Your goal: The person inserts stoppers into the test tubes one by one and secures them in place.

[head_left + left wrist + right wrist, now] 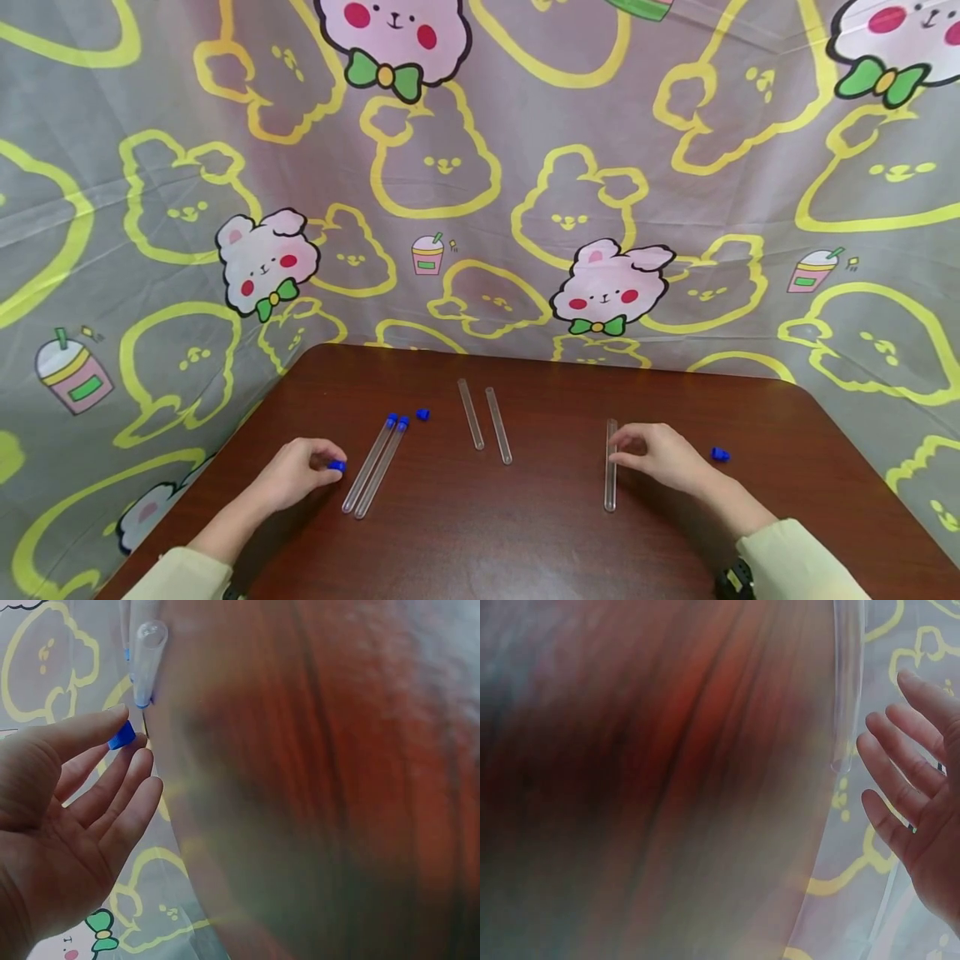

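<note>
My left hand (294, 475) pinches a small blue cap (337, 466) between thumb and fingertips; the left wrist view shows the cap (121, 736) there too. Just right of that hand, two clear test tubes (375, 467) with blue caps lie side by side on the table. My right hand (660, 454) is beside an uncapped clear test tube (611, 475), its fingertips right at the tube's side in the head view. In the right wrist view the fingers are spread loosely, not curled round the tube (847, 690).
Two more uncapped tubes (470, 414) lie at the back middle of the brown table (525, 533). One loose blue cap (423, 414) is near the capped pair, another blue cap (720, 454) beyond my right wrist. A patterned cloth (465, 300) hangs behind the table.
</note>
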Demonstrator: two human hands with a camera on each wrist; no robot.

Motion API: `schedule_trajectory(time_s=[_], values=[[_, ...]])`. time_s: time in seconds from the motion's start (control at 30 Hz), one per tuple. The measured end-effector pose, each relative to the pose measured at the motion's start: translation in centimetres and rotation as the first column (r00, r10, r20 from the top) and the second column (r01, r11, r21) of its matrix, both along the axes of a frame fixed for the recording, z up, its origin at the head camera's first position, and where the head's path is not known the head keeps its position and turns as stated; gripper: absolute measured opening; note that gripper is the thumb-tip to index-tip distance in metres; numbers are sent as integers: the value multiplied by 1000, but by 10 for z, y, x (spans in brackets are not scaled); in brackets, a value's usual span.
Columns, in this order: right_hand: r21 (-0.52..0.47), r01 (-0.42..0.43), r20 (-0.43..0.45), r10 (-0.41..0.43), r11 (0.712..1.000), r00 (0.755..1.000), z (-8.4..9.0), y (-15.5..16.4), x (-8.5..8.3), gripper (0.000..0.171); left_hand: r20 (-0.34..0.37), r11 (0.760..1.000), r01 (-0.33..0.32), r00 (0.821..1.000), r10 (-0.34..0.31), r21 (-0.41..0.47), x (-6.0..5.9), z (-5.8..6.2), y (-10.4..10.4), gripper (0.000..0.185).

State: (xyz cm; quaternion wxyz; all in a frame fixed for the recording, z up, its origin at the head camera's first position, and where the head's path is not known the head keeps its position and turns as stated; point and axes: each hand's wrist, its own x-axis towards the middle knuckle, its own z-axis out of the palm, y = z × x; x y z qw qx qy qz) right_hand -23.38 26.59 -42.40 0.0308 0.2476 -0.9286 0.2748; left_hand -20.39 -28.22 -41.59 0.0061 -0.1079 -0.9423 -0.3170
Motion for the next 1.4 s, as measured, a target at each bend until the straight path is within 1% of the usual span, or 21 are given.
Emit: schedule_trajectory(time_s=[0.23, 0.43, 0.6, 0.77, 1.0, 1.13, 1.23, 1.4], values=[[13, 29, 1, -29, 1000, 1000, -2, 3, -2, 22, -33, 1000, 1, 999, 0, 25, -2, 5, 7, 15], [11, 66, 6, -66, 998, 998, -4, 3, -1, 21, -34, 998, 5, 999, -3, 57, -4, 10, 16, 15], [19, 97, 22, -97, 995, 995, -5, 4, 0, 22, -67, 995, 26, 998, -20, 92, -8, 14, 24, 15], [35, 105, 47, -107, 994, 993, -6, 4, -2, 25, -107, 987, 78, 992, -63, 138, -8, 18, 35, 16], [65, 109, 55, -113, 992, 992, -7, 2, -5, 27, -121, 972, 167, 982, -148, 167, -6, 21, 52, 18], [68, 104, 65, -108, 992, 992, -7, 0, -6, 27, -128, 963, 205, 975, -184, 177, -4, 23, 61, 19], [70, 97, 59, -101, 993, 993, -7, -2, -8, 25, -132, 957, 223, 971, -200, 187, -5, 24, 66, 18], [91, 123, 23, -126, 988, 992, -8, -7, -10, 24, -128, 944, 258, 964, -235, 205, -8, 23, 76, 16]])
